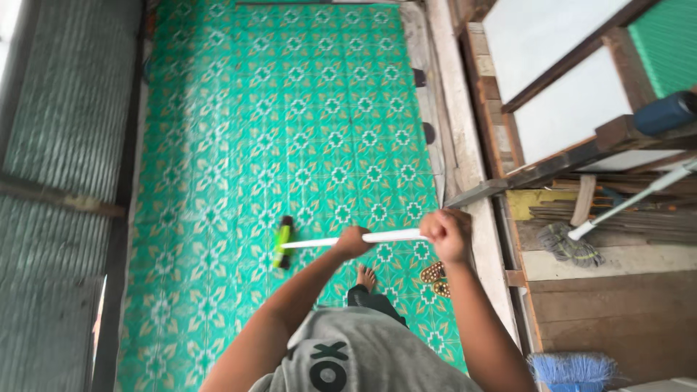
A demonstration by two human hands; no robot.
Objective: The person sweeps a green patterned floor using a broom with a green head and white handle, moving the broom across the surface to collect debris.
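Both hands grip one white broom handle (pixel 341 240) held nearly level above the floor. Nearest, the right hand (pixel 448 234) wraps its fingers tight around the handle's upper end; the left hand (pixel 353 241) closes around it further down. A bare foot (pixel 366 276) stands below on the green patterned floor (pixel 239 131), just beside brown sandals (pixel 435 278). Beyond the left hand, the handle runs to a green and black brush head (pixel 282 242) resting on the floor.

Blue broom (pixel 573 369) cut off at bottom edge, sandals (pixel 435 279) partly behind right arm, floor blurred
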